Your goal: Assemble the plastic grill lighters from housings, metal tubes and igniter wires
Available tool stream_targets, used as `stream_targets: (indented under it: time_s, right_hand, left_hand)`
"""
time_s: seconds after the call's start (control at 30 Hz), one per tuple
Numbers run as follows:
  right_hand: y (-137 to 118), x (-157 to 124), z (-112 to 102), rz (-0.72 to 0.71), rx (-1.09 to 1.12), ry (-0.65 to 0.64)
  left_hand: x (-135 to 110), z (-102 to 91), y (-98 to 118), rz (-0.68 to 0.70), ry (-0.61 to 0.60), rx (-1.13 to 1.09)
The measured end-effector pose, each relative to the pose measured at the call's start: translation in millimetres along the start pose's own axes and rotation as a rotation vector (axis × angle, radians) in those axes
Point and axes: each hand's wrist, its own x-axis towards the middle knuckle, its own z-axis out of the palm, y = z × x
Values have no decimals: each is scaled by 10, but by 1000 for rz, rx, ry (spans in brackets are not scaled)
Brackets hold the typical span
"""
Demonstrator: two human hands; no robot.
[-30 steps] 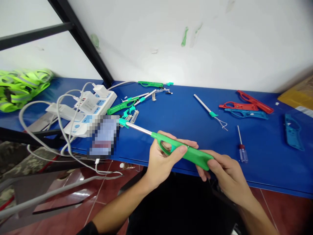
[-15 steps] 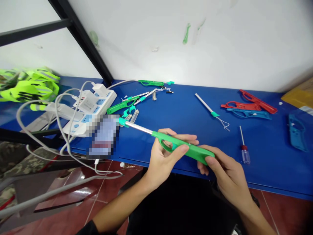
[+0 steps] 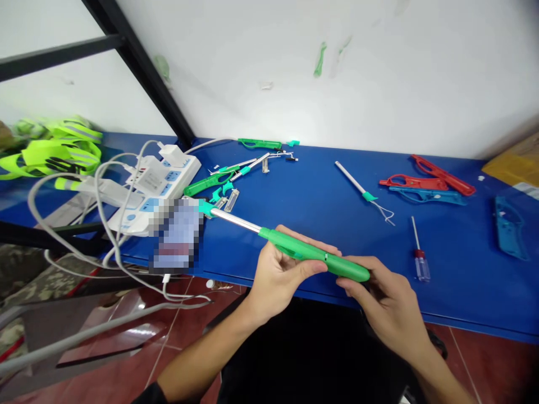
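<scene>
A green long-neck lighter is held above the front of the table, its metal tube slanting up to the left. At the tube's tip is a teal plastic piece. My left hand is closed around the front of the handle, thumb along its near side. Around the rounded rear end curls my right hand, its thumb just below the handle; some fingers are hidden behind it. Past the hands lies a loose metal tube with a teal piece and thin wires.
Green handle shells and small parts lie back left, beside a phone and a power strip with looping cables. On the right are red shells, blue shells and a screwdriver. A wall rises behind the blue table.
The lighter has rolled in my hands, so its narrow edge faces up and the trigger opening barely shows. My right thumb has shifted left along the rear end.
</scene>
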Motion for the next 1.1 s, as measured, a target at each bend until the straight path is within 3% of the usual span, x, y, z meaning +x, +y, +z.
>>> stream_targets:
  time_s: [0.13,0.23,0.47,0.57,0.7,0.9,1.1]
  right_hand:
    - [-48,0,24,16,-18,-9]
    - [-64,-7,20,86,92,-88]
    - [1,-30,-31,371,626,-203]
    - [13,6,-40,441,697,-224]
    - [29,47,-74,307,504,-40]
    - [154,33,-186,189,220,-79]
    - [132,66,-156,-214,-261,12]
  left_hand:
    - [18,-8,-3,-24,39,34]
    - [41,-6,-14,-49,68,15]
    - [-3,-32,-25,-16,-109,-65]
    - [-18,-52,-39,-9,-134,-51]
    - [17,-62,-77,-23,-45,-52]
    - [75,-30,-96,-59,74,-75]
    - [91,-26,-60,-92,117,-78]
